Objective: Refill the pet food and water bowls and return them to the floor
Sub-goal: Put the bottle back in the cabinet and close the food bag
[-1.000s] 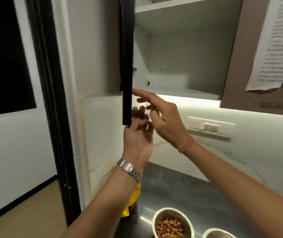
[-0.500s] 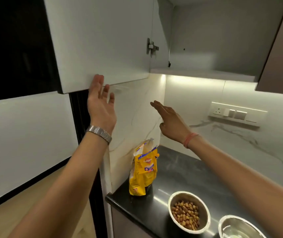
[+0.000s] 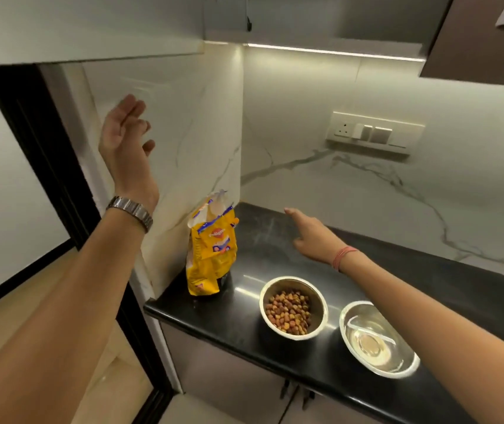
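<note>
On the black stone counter (image 3: 275, 255), at six o'clock from my open, empty right hand (image 3: 312, 234), stand the round steel kibble bowl (image 3: 293, 307) and slippery, sloshing steel water bowl (image 3: 377, 338), best gripped by rims; my left hand (image 3: 125, 148) is open too.

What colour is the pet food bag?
Mostly yellow, with blue trim; the pet food bag shows in the head view.

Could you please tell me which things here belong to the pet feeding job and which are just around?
Part of the job:
- bowl of kibble
- bowl of water
- yellow food bag
- left hand, open, empty
- right hand, open, empty

Just around:
- black counter
- switch panel
- open cupboard door
- wristwatch
</note>
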